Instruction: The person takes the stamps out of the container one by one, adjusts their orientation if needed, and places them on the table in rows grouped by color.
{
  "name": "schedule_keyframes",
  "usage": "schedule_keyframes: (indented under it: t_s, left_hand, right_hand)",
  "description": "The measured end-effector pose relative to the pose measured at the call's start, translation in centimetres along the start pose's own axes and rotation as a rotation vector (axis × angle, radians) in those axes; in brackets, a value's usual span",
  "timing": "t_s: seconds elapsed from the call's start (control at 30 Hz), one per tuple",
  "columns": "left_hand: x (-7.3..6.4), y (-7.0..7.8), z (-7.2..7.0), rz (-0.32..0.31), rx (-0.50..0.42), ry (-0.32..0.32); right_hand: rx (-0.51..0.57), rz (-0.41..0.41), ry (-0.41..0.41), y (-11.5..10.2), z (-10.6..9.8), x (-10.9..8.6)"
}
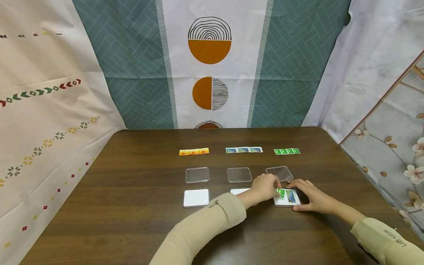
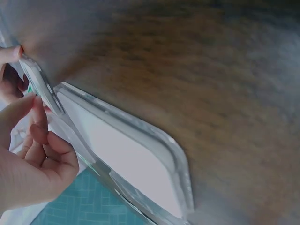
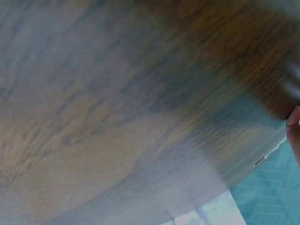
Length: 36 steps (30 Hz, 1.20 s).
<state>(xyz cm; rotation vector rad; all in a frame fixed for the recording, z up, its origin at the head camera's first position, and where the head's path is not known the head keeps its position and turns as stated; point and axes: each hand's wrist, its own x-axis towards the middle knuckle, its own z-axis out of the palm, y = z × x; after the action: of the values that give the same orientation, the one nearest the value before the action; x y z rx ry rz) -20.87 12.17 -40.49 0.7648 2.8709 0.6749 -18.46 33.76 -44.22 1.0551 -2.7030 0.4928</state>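
Left hand (image 1: 263, 187) reaches across, fingers curled, pinching small green card (image 1: 281, 193) over white square tray (image 1: 286, 198). Right hand (image 1: 309, 197) lies flat, fingers straight, steadying tray.

On the table (image 1: 132, 206) lie three card rows: orange (image 1: 194, 151), blue (image 1: 244, 149), green (image 1: 286, 151). Three clear lids (image 1: 197, 175) sit nearer, then a white tray (image 1: 196, 198).

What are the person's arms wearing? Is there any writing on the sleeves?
Both arms wear long beige sleeves. The left sleeve ends in a snug cuff with small dark lettering near it, too small to read. The right sleeve matches, with dark lettering along it too. Both the left hand and right hand are bare, without gloves.
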Motion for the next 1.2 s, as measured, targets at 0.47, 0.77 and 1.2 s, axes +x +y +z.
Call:
schedule_keyframes:
  t_s: [0.47,0.77,1.2]
  left_hand:
    - [1.2,-1.7,-1.3,-0.014,-0.144,0.075]
    - [2.6,-2.6,-2.4,-0.058,-0.161,0.173]
    - [4.8,-3.0,-3.5,-0.124,-0.103,0.186]
  right_hand:
    - [0.009,-0.008,0.014,0.4,0.0,0.0]
    - [0.007,-0.009,0.013,0.2,0.1,-0.1]
    - [0.013,-0.005,0.007,-0.1,0.1,-0.2]
